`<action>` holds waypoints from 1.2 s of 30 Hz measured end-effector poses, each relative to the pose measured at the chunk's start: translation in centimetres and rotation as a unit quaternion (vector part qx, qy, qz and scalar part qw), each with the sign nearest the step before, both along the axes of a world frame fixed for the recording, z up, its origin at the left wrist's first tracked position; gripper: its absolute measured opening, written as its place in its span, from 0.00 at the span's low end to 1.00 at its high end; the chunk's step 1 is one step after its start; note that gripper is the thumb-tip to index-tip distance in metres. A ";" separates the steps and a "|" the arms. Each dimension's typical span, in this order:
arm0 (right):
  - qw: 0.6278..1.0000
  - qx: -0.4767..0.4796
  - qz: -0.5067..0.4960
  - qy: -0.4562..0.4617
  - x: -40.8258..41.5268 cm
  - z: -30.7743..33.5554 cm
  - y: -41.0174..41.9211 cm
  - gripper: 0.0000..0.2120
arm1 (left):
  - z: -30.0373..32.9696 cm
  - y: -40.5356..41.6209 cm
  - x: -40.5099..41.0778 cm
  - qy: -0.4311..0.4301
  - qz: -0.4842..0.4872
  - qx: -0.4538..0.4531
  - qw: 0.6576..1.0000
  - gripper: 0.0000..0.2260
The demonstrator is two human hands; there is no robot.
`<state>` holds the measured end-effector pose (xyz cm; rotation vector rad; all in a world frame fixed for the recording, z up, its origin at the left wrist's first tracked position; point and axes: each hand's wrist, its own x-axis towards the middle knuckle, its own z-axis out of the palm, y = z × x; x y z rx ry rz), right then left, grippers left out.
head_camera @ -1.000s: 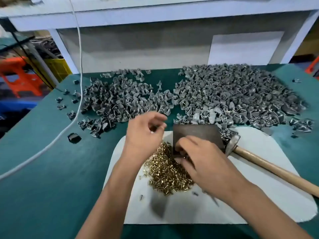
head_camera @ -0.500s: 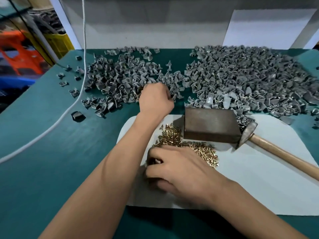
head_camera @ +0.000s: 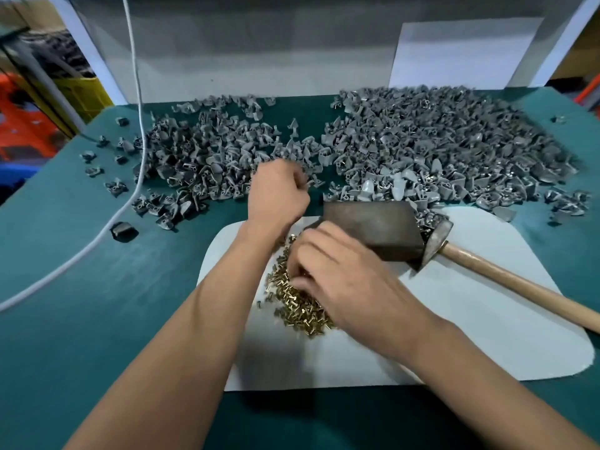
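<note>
Piles: two of grey clips [head_camera: 207, 164], one of brass rivets [head_camera: 300, 305]; left hand [head_camera: 279, 193] at clips, right hand [head_camera: 350, 280] in rivets, grips unclear.

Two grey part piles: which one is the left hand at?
The smaller, sparser left pile: the left hand sits at its near right end. The denser right pile, behind the metal block, is untouched.

Heap of small brass pins [head_camera: 300, 308], loosely piled on the white mat [head_camera: 487, 336], near edge of the dark block [head_camera: 373, 228]. Grey moulded parts [head_camera: 207, 164], jumbled in a broad heap on the green desk [head_camera: 81, 303] beyond.
</note>
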<state>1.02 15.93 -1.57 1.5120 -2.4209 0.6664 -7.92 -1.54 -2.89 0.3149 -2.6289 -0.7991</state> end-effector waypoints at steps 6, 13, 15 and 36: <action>0.963 -0.036 -0.258 -0.064 -6.0 1.0 4.7 0.01 | 0.0 2.1 1.2 0.012 -0.006 0.368 0.930 0.08; 0.966 -0.055 -0.236 -0.094 -6.0 0.0 5.0 0.03 | -0.7 3.0 2.3 0.027 -0.026 0.387 0.922 0.11; 0.966 -0.053 -0.239 -0.080 -5.9 -0.3 4.9 0.02 | -1.1 3.2 2.7 0.052 -0.024 0.392 0.918 0.12; 0.936 -0.284 -0.203 -0.030 -6.0 -0.6 5.1 0.03 | -1.3 5.3 5.3 0.196 -0.139 0.408 0.881 0.12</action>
